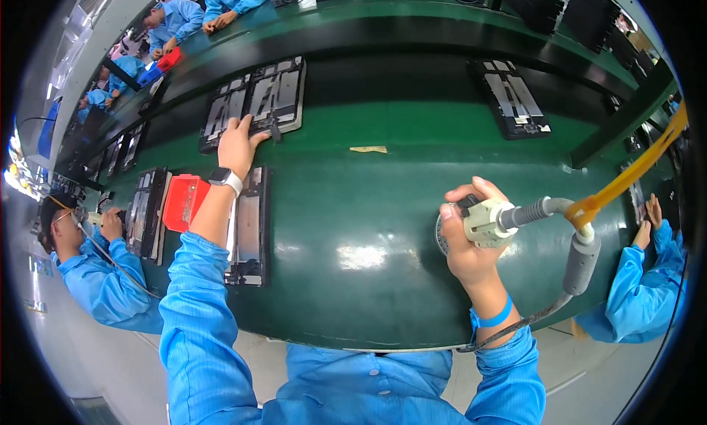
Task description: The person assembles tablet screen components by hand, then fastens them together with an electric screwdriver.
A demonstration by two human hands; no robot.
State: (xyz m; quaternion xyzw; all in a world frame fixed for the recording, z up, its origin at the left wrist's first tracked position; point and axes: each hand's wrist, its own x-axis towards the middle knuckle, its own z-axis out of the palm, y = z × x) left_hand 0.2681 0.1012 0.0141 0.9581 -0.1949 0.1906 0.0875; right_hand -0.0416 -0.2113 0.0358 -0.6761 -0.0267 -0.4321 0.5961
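Observation:
My left hand (238, 151) reaches to the far left and grips the near edge of a black tray (211, 141) bearing an opened tablet-like device. A second such device (278, 97) sits right beside it, with a dark strip sticking out near my thumb. My right hand (471, 252) is wrapped round a pale electric screwdriver (487, 223), its grey cable end pointing right. Partly hidden behind that hand is a round metal dish (440, 237). Another opened device (250, 233) lies under and beside my left forearm.
A red bin (184, 202) and stacked trays (147, 215) stand left. Another device (512, 101) lies far right on the dark conveyor (390, 57). A yellow strap (633, 171) and green post (626, 119) cross the right side. Co-workers (103, 274) sit on both sides.

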